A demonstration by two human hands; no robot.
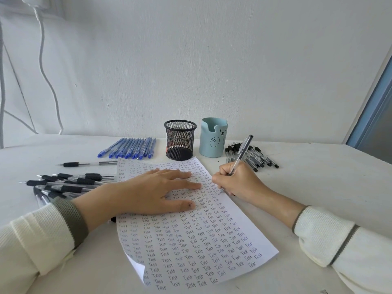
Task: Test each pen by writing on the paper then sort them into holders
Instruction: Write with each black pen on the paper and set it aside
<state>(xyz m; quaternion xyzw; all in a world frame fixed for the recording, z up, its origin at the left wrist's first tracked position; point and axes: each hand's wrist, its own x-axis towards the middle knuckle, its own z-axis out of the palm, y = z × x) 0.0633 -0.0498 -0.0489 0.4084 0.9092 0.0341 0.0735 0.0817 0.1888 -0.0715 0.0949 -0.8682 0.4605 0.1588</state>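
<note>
My right grip (237, 181) pinches a pen (244, 151), tip on the paper (191, 240); my left grip (152, 189) lies flat, pinning it. Sheet nearly full; mesh holder (180, 140) empty, blue holder (213, 137) seemingly too; pen piles (70, 183) unsorted.

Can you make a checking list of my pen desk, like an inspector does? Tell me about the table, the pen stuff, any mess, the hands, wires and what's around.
Surface: white table, meeting the wall at the back.
Job's things: paper full of "Test" words, near corner curled; blue pens in a row; black-grip pens piled left; one lone pen; capped pens piled right; mesh holder and bear holder upright, no pens sticking out.
Clutter: nothing seen.
Hands: left hand flat on the paper; right hand grips a pen, tip down at the paper.
Cables: white cable hangs down the wall, far left.
Surroundings: white wall; blue frame at right.
</note>
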